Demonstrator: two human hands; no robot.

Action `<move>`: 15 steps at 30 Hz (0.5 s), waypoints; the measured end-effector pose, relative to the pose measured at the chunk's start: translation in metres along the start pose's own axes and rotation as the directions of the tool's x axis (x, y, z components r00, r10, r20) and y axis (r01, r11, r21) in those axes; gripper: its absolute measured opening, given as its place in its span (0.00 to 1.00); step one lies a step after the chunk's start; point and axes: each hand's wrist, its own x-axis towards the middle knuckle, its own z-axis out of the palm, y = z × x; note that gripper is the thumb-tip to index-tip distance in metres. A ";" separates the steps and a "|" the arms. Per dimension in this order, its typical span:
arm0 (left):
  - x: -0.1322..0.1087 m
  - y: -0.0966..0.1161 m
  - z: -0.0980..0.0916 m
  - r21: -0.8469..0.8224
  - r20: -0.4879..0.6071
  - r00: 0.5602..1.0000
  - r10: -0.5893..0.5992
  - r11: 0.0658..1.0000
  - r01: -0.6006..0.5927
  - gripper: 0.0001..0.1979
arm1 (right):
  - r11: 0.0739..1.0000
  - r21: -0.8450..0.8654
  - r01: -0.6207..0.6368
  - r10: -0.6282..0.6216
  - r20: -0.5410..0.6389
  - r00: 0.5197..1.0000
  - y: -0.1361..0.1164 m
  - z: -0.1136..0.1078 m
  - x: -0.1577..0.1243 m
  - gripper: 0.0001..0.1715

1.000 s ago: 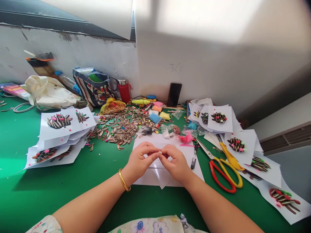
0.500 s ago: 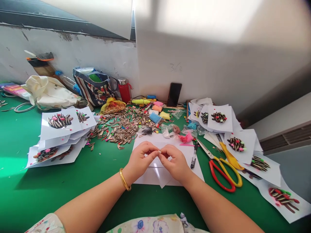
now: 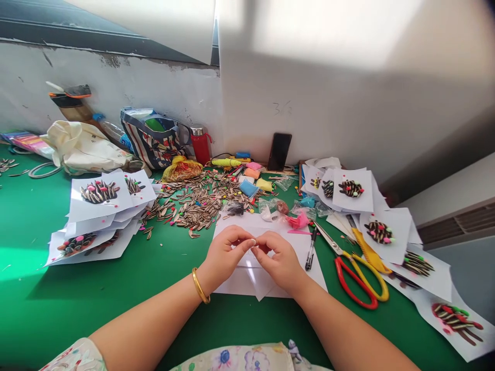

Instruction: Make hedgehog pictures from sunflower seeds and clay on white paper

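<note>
My left hand [image 3: 229, 252] and my right hand [image 3: 279, 260] meet fingertip to fingertip above white paper sheets [image 3: 232, 282]. Both are closed in a pinch, thumbs against forefingers. Whatever lies between the fingertips is too small or too hidden to name. A gold bangle [image 3: 200, 286] circles my left wrist. Just beyond the hands, pink clay [image 3: 297, 220], a brown clay lump [image 3: 282, 207] and a dark lump in clear plastic [image 3: 234, 208] lie at the sheets' far edge. A black pen [image 3: 311, 249] rests on the paper right of my right hand.
Scissors [image 3: 356, 278] and a yellow cutter [image 3: 367, 247] lie at right. Sunflower seeds [image 3: 201, 203] spread across the green table [image 3: 116, 304]. Cards with seed-and-clay figures stack at left [image 3: 98, 193] and right [image 3: 381, 234]. A phone [image 3: 279, 151] and red bottle [image 3: 200, 146] stand behind.
The whole view has shifted slightly, so the table things appear a little farther right. My hands keep nearly the same pinched pose, fingertips together.
</note>
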 end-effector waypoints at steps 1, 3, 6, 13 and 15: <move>0.000 0.000 0.000 -0.016 -0.011 1.000 -0.021 1.000 0.020 0.08 | 1.000 0.000 -0.003 0.003 -0.002 1.000 0.001 0.000 0.000 0.05; 0.001 0.000 -0.001 -0.091 -0.024 0.995 -0.094 0.992 0.092 0.09 | 1.000 0.001 -0.004 0.004 -0.030 1.000 0.003 -0.001 0.000 0.06; 0.002 0.000 -0.001 -0.261 0.004 0.972 -0.233 0.938 0.226 0.11 | 1.000 0.015 0.012 -0.011 -0.080 0.997 0.006 -0.003 0.000 0.07; 0.001 0.000 0.001 -0.448 0.175 0.944 -0.281 0.831 0.330 0.24 | 0.993 0.072 0.095 -0.099 0.056 0.993 0.003 -0.005 0.001 0.18; 0.001 0.000 0.000 -0.461 0.243 0.927 -0.285 0.807 0.369 0.27 | 0.992 0.076 0.101 -0.109 0.101 0.989 0.001 -0.005 0.002 0.16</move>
